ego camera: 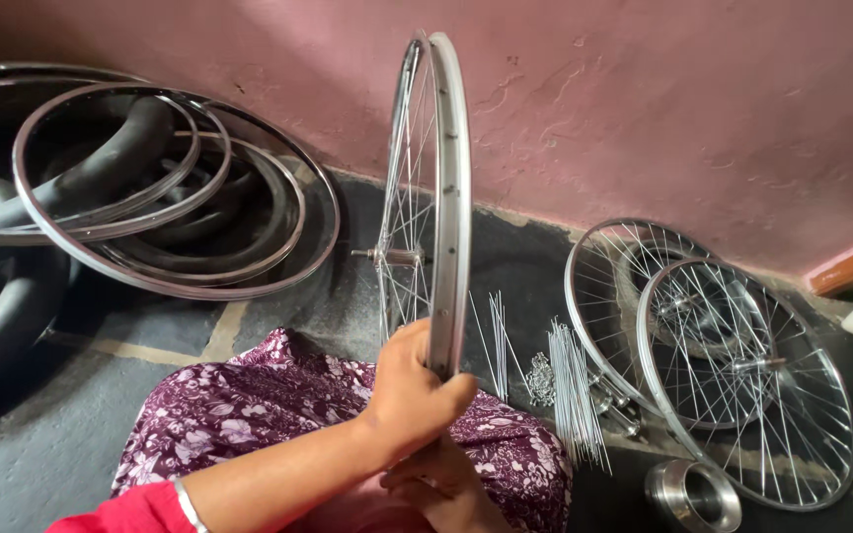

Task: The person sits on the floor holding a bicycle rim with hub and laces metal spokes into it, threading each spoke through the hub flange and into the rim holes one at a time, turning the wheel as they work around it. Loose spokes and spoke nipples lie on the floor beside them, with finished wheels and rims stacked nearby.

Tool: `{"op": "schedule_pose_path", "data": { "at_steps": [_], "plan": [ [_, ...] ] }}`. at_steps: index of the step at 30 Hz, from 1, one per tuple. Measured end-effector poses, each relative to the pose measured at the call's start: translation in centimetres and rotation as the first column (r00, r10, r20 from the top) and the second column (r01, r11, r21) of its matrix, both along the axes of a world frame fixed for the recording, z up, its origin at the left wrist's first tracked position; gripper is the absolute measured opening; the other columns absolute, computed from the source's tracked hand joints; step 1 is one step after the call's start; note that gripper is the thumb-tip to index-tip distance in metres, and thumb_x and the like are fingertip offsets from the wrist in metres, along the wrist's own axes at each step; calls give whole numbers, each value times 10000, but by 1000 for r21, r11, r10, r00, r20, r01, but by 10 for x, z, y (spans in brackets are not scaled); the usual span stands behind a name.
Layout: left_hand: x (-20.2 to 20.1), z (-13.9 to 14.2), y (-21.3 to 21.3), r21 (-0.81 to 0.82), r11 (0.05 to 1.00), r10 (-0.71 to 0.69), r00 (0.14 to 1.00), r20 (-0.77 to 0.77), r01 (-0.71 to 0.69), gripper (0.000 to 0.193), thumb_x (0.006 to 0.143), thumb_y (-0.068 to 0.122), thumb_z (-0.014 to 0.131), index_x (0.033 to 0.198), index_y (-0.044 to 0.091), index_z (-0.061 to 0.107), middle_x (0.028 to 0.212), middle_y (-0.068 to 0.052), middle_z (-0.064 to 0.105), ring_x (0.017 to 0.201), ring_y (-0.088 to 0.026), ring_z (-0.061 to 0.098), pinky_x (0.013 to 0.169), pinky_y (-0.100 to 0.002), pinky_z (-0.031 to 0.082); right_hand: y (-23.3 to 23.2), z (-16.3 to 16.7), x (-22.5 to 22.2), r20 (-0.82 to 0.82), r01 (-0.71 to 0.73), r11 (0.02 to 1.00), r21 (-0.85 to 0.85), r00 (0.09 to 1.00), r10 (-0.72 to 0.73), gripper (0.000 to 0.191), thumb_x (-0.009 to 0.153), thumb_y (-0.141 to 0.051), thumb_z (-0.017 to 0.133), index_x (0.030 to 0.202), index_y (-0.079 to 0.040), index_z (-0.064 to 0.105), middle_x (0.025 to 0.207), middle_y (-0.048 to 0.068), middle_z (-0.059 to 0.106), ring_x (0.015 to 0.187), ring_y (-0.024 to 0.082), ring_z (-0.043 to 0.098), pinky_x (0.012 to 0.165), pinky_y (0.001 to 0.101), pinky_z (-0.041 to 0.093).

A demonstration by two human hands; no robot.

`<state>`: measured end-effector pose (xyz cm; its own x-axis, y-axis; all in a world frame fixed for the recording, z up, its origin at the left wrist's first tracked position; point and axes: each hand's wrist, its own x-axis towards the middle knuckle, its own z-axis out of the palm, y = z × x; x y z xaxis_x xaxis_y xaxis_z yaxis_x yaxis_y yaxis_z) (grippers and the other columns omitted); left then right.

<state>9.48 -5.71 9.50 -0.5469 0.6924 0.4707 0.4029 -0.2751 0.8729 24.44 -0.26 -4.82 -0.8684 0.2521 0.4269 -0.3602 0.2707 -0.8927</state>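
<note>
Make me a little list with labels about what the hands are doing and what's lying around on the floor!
left hand: grips the rim of the upright shiny silver spoked bicycle wheel
right hand: under the left hand, at the wheel's bottom edge
lap: purple flowered cloth
floor, right: two finished silver spoked wheels, bundle of loose thin metal spokes
floor, left: stack of bare silver rims and black rubber tyres
wall: pink plaster

Left hand (412, 395) raised, fingers curled in closed grip; right hand (446, 484) below, fingers bent.

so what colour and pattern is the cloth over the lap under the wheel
Dark purple cloth with a white and pink floral print, seen best in the head view, below the upright spoked wheel.
</note>
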Motion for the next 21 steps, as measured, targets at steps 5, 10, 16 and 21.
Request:
{"op": "schedule_pose_path", "data": {
  "at_steps": [5, 10, 16, 21],
  "plan": [
    [-14, 0, 11, -51, 999, -9, 999, -34, 8, 165, 737, 145, 690, 759, 44, 562, 783, -101, 568, 741, -249, 596, 705, -385, 507, 6, -11, -6, 63, 176, 976, -125, 984, -169, 198, 805, 117, 711, 943, -16, 761, 1028, 70, 690, 990, 172, 678, 848, 307, 580],
    [-82, -14, 15, 62, 851, -525, 850, 38, 522, 190, 940, 226, 614, 1038, 71, 663, 982, -50, 615, 932, -187, 609, 847, -345, 516, 18, -14, -17, 108, 263, 902, -342, 965, -240, 92, 860, 0, 779, 950, -15, 790, 940, 58, 702, 822, 169, 674, 742, 296, 577],
    [-110, -50, 35, 127, 807, -556, 814, -168, 577, 116, 932, 113, 732, 1029, 66, 773, 997, -36, 739, 972, -182, 613, 902, -335, 493, 20, -16, -20, -108, 159, 980, -117, 979, -171, 115, 884, -48, 819, 989, -25, 777, 922, 65, 674, 847, 156, 648, 738, 294, 545],
    [-100, -66, 53, 199, 831, -487, 852, -193, 520, 72, 894, 114, 766, 960, 93, 785, 922, -8, 756, 896, -172, 616, 864, -341, 480, 27, -10, -15, -80, 88, 985, -150, 992, -101, 129, 883, 4, 821, 1002, -18, 777, 891, 53, 619, 830, 149, 601, 750, 289, 507]
  ]
}}
